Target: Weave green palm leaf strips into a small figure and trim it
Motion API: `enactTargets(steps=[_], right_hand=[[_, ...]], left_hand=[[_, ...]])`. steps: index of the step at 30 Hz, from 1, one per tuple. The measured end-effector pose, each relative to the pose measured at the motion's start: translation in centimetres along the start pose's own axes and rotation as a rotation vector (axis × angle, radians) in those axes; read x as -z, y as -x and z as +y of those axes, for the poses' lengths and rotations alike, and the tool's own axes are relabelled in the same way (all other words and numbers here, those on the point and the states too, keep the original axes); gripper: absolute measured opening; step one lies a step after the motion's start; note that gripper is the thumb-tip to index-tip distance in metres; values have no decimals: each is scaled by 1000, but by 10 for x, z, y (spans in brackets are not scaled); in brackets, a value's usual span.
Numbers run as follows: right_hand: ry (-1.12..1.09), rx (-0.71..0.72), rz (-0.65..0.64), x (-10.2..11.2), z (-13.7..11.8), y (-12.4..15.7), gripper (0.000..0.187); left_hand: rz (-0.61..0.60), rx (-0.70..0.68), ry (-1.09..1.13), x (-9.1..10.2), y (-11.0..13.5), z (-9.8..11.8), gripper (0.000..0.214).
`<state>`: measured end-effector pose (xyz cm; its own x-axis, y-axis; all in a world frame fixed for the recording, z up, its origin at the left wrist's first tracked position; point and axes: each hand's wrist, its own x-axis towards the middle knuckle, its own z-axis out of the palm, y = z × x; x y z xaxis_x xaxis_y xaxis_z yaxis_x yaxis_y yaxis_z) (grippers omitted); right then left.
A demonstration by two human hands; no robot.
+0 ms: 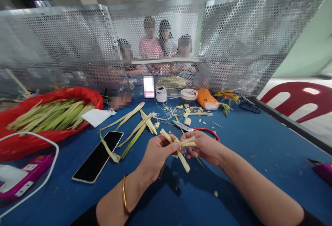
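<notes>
My left hand [160, 151] pinches a small bundle of pale, folded corn husk strips [184, 163], whose ends stick out in several directions. On the bundle's other side, my right hand [203, 147] has its fingers closed on the husk; a thin thread seems to hang there, but its hold is partly hidden. Just beyond the hands lie scissors [183, 126] with red handles, blades apart. Long husk strips [133, 134] rest to the left of the bundle. Tangled white thread [166, 115] and cut husk bits [187, 121] are scattered behind the scissors.
At left, a red plastic bag [90, 96] holds green-yellow husks beside a black phone [100, 156] and a purple power strip [33, 170]. A thread spool [161, 95], round tape [188, 95] and orange packet [206, 98] stand at the back. Several people sit behind a perforated screen [233, 39].
</notes>
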<state>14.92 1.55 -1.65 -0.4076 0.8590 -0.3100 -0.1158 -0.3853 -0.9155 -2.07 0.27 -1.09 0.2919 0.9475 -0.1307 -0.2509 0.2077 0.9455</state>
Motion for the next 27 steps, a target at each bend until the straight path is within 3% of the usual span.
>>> enactTargets(steps=[4, 8, 12, 18, 23, 27], right_hand=[[33, 95, 106, -11, 9, -4, 17], [611, 371, 282, -23, 12, 3, 17], [1216, 709, 312, -30, 11, 15, 22], [1444, 1101, 462, -28, 11, 12, 24], [1554, 1102, 454, -18, 12, 4, 26], [1550, 1030, 496, -17, 12, 2, 23]], left_hand=[[85, 15, 129, -1, -3, 0, 26], [242, -62, 48, 3, -8, -4, 26], [336, -166, -162, 7, -12, -8, 22], [287, -149, -162, 3, -10, -8, 16], [103, -65, -172, -3, -5, -6, 13], [36, -27, -162, -2, -5, -7, 18]])
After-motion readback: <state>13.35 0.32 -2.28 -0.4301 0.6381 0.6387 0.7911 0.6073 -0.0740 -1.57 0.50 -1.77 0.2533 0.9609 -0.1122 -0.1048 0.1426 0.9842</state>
